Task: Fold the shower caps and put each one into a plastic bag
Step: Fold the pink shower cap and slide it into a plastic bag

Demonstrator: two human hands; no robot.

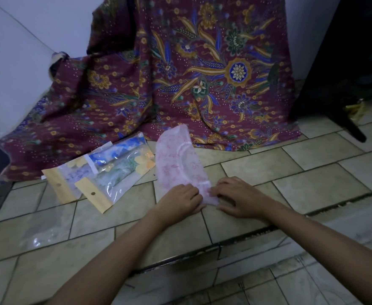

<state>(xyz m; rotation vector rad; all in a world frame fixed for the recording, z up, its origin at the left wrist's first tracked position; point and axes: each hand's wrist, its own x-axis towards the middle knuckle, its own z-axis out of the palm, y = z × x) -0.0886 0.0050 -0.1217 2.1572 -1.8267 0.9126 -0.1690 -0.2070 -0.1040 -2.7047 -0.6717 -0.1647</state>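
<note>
A pink, translucent shower cap lies folded into a long curved strip on the tiled floor, reaching away from me. My left hand and my right hand both pinch its near end, fingers closed on the plastic. To the left lie two filled plastic bags with yellow header cards: one holds a green and white cap, the other a blue patterned cap. An empty clear plastic bag lies flat on the tiles at the lower left.
A maroon batik cloth with blue and gold flowers drapes down the wall onto the floor behind the cap. A dark piece of furniture stands at the right. A step edge runs across the tiles just below my hands.
</note>
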